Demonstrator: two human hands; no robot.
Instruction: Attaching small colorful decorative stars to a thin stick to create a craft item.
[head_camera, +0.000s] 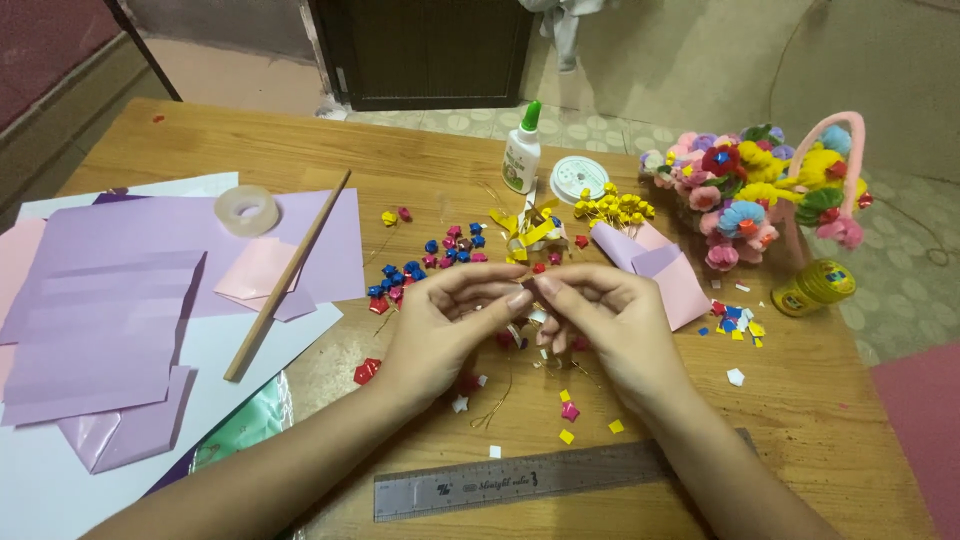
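A wooden table carries purple paper sheets at nine o'clock, tape and a stick at ten, a glue bottle at twelve, a ruler at six.

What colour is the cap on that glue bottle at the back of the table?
Green, on a white glue bottle; the head view shows it clearly.

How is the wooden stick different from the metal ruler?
The wooden stick is thin, round and light brown; the metal ruler is flat, wide and grey. The stick lies slanted across the purple paper, far from both hands; the ruler lies on the bare table near the wrists. Both are long and straight.
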